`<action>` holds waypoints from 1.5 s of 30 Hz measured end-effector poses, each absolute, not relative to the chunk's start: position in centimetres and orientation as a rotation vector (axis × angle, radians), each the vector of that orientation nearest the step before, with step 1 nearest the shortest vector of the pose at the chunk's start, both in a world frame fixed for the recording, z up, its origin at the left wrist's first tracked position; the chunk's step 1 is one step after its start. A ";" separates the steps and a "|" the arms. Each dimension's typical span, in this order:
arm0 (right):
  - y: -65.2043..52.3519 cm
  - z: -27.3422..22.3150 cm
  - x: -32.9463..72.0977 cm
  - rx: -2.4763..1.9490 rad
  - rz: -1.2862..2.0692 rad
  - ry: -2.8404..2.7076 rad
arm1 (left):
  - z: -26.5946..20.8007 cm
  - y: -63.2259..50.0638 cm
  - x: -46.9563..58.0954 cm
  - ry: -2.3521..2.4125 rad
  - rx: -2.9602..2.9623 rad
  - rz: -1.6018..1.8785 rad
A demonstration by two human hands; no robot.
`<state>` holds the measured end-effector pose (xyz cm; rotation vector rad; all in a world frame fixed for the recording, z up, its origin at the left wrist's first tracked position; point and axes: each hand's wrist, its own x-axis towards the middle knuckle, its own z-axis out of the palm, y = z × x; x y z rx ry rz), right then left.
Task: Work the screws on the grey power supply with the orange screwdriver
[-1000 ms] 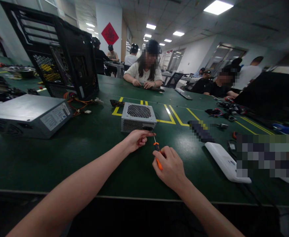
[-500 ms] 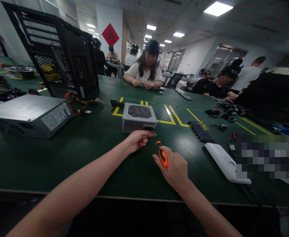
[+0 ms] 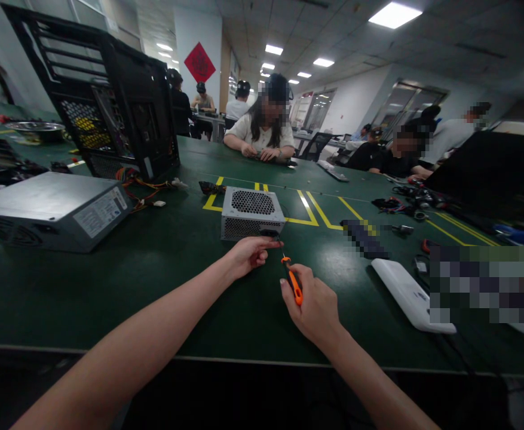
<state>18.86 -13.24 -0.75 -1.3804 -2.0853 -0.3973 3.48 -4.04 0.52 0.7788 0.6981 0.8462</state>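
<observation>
Small power supply (image 3: 251, 216): resting on green table (image 3: 163, 245) in head view, just beyond both hands, with mesh top facing up and mesh side facing near edge.
Step in hand: judged to be screwdriver work at near right lower corner of small power supply; turning in or turning out, not possible to tell.
Right hand (image 3: 315, 300): holding screwdriver (image 3: 296, 288), fingers clamped on orange and black handle, thumb lying beside it.
Screwdriver: pointing away towards same corner, with tip next to left index finger; contact with screw too small to see.
Left hand (image 3: 249, 255): placed at front of small power supply, index finger straight, other fingers curled inward; clamped on something or not, cannot tell.
Next move: likely calling for tip in line with corner, gentle pressure, and left hand guarding against sliding.
Mesh housing: closed on visible sides of small power supply, inside too dark to read.
Computer case (image 3: 129, 101): standing tall at left, yellow wires (image 3: 89, 132) visible behind its perforated panel.
Large power supply (image 3: 42, 200): lying in front of computer case, label on side, contents hidden.
Metal bowl (image 3: 37, 128): standing far left, shallow and shiny; contents, cannot tell.
</observation>
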 end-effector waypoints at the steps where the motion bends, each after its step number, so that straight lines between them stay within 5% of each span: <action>1: -13.3 -0.7 18.9 -1.373 -0.411 -2.089 | 0.6 -4.1 3.5 0.697 0.780 0.846; 45: -12.9 -0.5 18.9 -1.300 -0.216 -2.167 | 0.6 -3.2 3.5 0.830 0.564 1.000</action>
